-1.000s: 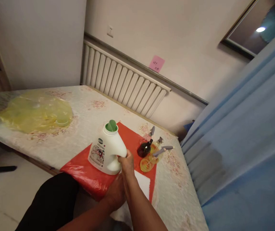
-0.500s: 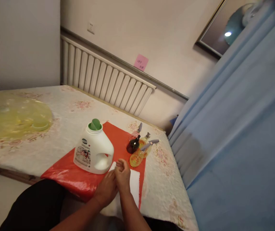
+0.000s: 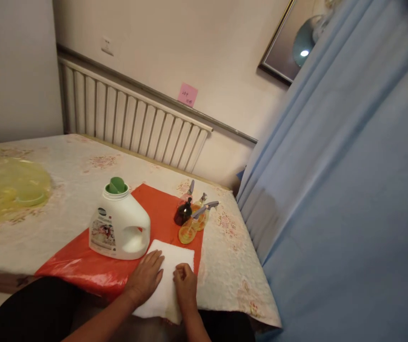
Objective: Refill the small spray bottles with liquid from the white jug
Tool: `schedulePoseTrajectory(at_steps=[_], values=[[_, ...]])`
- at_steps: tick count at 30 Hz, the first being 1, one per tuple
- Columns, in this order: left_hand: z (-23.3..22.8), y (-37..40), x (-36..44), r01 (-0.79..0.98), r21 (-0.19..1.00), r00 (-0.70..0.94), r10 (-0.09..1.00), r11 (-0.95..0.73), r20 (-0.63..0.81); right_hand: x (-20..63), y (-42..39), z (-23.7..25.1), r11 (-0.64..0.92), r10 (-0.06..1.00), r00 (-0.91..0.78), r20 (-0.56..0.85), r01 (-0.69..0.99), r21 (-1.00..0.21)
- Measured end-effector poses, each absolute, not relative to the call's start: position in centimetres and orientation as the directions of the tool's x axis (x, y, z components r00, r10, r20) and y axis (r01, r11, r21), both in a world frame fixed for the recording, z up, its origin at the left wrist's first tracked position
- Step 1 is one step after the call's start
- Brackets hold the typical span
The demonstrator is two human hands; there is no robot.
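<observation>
Low in the middle of the frame, our left hand (image 3: pixel 145 278) lies flat with its fingers spread open on the near left part of a white cloth (image 3: pixel 170 266). Our right hand (image 3: pixel 185 285) rests on the cloth's right part with fingers curled in; we cannot tell whether they pinch the fabric. The cloth lies on a red plastic sheet (image 3: pixel 82 266), just below a white detergent jug (image 3: pixel 118 222) with a green cap. Small spray bottles (image 3: pixel 193 216) stand right of the jug.

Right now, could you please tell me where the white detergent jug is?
The white detergent jug stands upright on the red sheet, just beyond the left hand and left of the white towel.
</observation>
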State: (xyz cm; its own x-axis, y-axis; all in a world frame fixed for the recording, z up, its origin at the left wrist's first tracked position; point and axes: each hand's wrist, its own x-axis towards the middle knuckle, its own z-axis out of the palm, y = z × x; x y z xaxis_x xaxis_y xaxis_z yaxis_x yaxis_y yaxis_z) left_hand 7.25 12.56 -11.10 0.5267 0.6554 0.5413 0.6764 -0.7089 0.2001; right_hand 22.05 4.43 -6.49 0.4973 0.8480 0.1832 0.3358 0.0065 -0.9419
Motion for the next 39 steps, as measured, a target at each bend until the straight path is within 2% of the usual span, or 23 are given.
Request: schedulePoseTrajectory(at_steps=[12,27,39], values=[[-11.8,12.9,7.0,0.687,0.147,0.524,0.625,-0.712,0.579,22.0,3.5,-7.5,0.064,0.858,0.442,0.261,0.413,-0.909],[-11.5,12.6,6.5,0.716,0.088,0.55,0.636,-0.693,0.541,22.5,3.3,-9.5,0.129,0.871,0.384,0.306,0.423,-0.897],[-11.1,12.8,6.9,0.705,0.131,0.544,0.649,-0.697,0.531,22.3,3.2,-8.0,0.103,0.857,0.424,0.292,0.414,-0.904]])
